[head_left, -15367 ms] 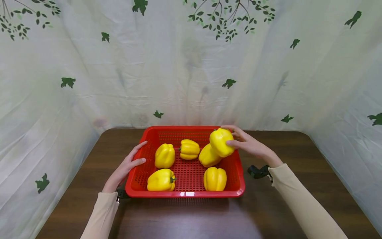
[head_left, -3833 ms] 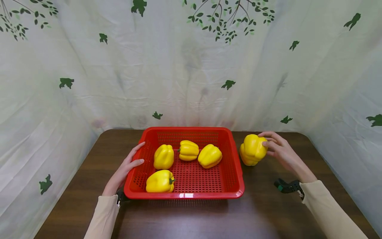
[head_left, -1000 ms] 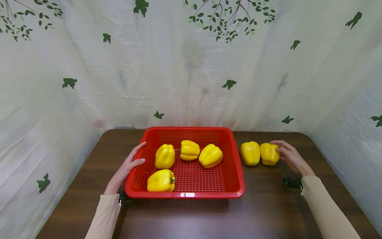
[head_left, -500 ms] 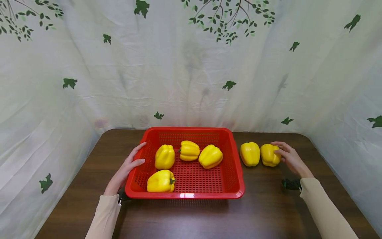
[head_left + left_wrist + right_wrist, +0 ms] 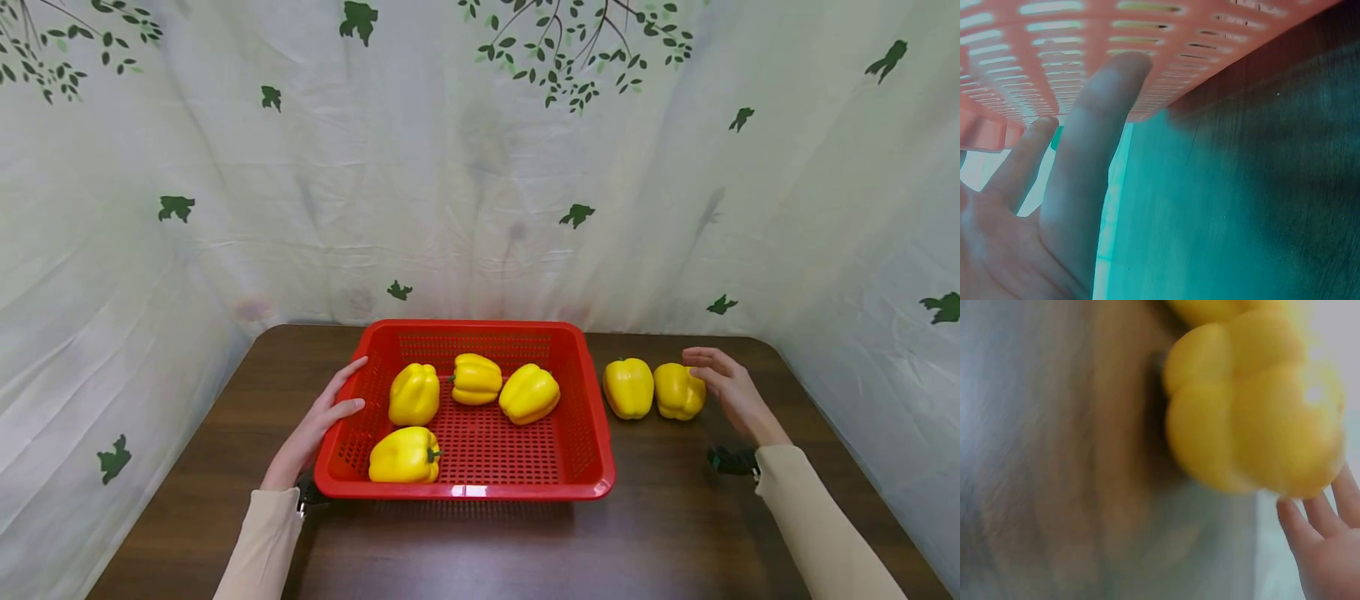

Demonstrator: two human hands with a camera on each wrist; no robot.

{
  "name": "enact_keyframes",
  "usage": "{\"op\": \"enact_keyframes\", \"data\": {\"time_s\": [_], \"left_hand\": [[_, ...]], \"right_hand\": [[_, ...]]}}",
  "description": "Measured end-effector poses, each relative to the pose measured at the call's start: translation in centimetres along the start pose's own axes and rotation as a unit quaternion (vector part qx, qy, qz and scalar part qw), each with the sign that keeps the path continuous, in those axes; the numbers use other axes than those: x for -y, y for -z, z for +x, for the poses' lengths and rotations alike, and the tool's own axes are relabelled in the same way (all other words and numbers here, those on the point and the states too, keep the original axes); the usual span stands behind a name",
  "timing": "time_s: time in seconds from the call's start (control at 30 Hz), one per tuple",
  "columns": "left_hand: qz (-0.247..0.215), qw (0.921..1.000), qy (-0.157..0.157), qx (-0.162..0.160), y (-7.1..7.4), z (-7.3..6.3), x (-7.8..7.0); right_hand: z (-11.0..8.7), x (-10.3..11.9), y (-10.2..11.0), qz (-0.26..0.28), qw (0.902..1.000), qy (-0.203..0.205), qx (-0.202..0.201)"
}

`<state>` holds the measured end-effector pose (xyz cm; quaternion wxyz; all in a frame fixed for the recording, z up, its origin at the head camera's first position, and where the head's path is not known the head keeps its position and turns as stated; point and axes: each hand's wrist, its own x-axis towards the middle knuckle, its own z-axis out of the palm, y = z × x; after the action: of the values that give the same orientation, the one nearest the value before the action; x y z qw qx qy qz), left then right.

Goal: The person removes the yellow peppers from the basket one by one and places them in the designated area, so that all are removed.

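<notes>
Right hand (image 5: 737, 398), released, at three o'clock of a glossy yellow bell pepper (image 5: 678, 392) on the brown wooden surface (image 5: 465, 554); second pepper (image 5: 628, 388) at its nine o'clock; beyond, a red rectangular plastic basket (image 5: 536, 492) holding four peppers (image 5: 529, 395), left hand (image 5: 315, 427) straight-fingered on its nine-o'clock wall

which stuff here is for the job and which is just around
Likely in the job: red basket; four yellow peppers inside it; two yellow peppers beside it; left hand; right hand.
Likely just surroundings: table; leaf-patterned curtain; wrist straps.

Head view looks down; left wrist closely faces basket (image 5: 532, 492); right, pepper (image 5: 1266, 419)
</notes>
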<state>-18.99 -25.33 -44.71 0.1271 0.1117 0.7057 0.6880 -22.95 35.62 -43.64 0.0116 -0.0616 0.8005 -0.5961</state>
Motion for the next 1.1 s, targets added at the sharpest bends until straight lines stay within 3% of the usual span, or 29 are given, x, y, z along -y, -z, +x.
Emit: {"op": "enact_keyframes", "data": {"time_s": [0.2, 0.3, 0.67, 1.1], "left_hand": [[-0.006, 1.0000, 0.005, 0.000, 0.0, 0.1, 0.0], [-0.009, 1.0000, 0.003, 0.002, 0.1, 0.1, 0.0], [-0.020, 0.9997, -0.006, 0.014, 0.2, 0.3, 0.1], [-0.030, 0.9993, -0.005, 0.021, 0.2, 0.3, 0.0]], "right_hand": [[0.5, 1.7, -1.0, 0.014, 0.9980, 0.060, -0.012], [0.7, 2.8, -1.9, 0.031, 0.9970, 0.071, -0.006], [0.9, 6.1, -5.5, 0.095, 0.9910, 0.079, 0.052], [0.8, 9.2, -9.8, 0.062, 0.9927, 0.040, 0.095]]}}
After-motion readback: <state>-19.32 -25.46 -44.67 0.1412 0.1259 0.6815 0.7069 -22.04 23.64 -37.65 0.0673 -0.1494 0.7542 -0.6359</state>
